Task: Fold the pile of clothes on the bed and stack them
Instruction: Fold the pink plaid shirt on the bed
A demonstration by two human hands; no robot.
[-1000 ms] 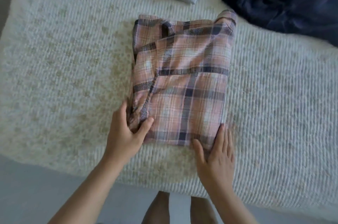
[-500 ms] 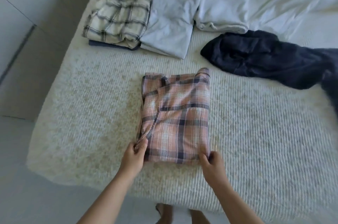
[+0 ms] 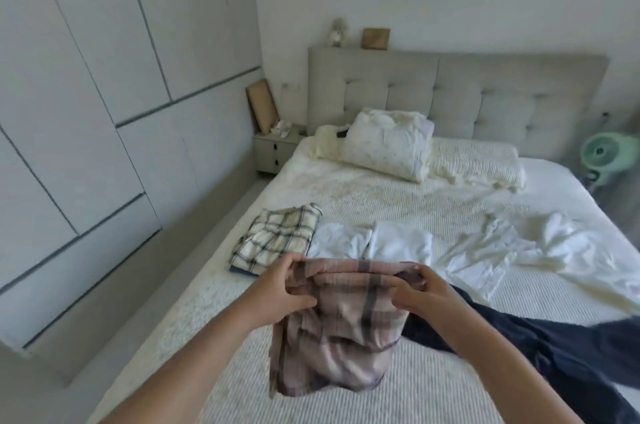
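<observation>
- Head view, grips: your left hand (image 3: 282, 288) and right hand (image 3: 420, 293) each pinch a top corner of the folded pink plaid shirt (image 3: 336, 330), fingers curled round the cloth; it hangs below both grips, clear of the bed (image 3: 207, 312).
- Its long axis runs crosswise between your two grips, and the loose bulk droops toward you.
- Just beyond your left grip lies the folded cream plaid garment (image 3: 277, 238); two folded white pieces (image 3: 370, 240) lie straight beyond the shirt. Your left hand is nearer the cream stack.
- Under and to the right of your right grip lies the unfolded dark garment (image 3: 554, 354); beyond it, a crumpled white one (image 3: 512, 250).
- Open bed lies to the left of your left grip, though the bed's edge is close there.
</observation>
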